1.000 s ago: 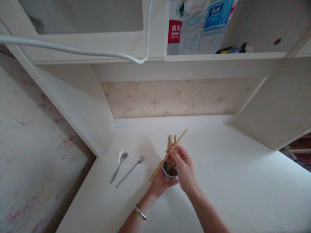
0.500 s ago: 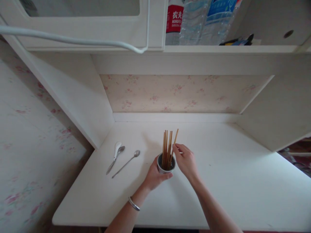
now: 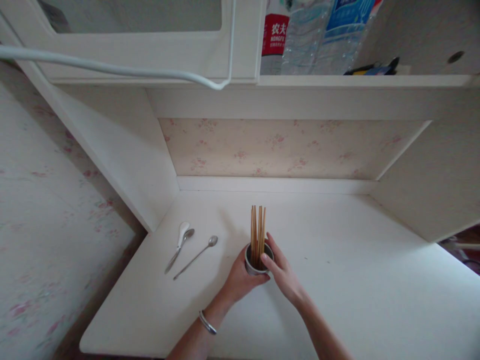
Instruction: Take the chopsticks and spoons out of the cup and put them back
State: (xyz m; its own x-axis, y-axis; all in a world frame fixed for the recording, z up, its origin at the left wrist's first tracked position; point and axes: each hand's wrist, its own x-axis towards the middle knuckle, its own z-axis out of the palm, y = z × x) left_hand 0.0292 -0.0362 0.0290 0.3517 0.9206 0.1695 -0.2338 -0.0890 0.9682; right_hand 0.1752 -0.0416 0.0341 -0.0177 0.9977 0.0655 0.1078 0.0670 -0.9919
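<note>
A small metal cup (image 3: 257, 270) stands on the white desk (image 3: 337, 280) with several wooden chopsticks (image 3: 257, 232) upright in it. My left hand (image 3: 238, 282) is wrapped round the cup from the left and below; a bangle sits on that wrist. My right hand (image 3: 284, 274) rests against the cup's right side, fingers stretched out and holding nothing.
Two metal spoons (image 3: 195, 257) and a white ceramic spoon (image 3: 182, 234) lie on the desk to the left of the cup. A shelf above holds water bottles (image 3: 318, 35). A white cable (image 3: 112, 67) runs across the upper cabinet. The desk's front edge is close below my arms.
My right hand put the last chopstick into the cup, let go of it, and came down beside the cup. The chopsticks now stand together upright.
</note>
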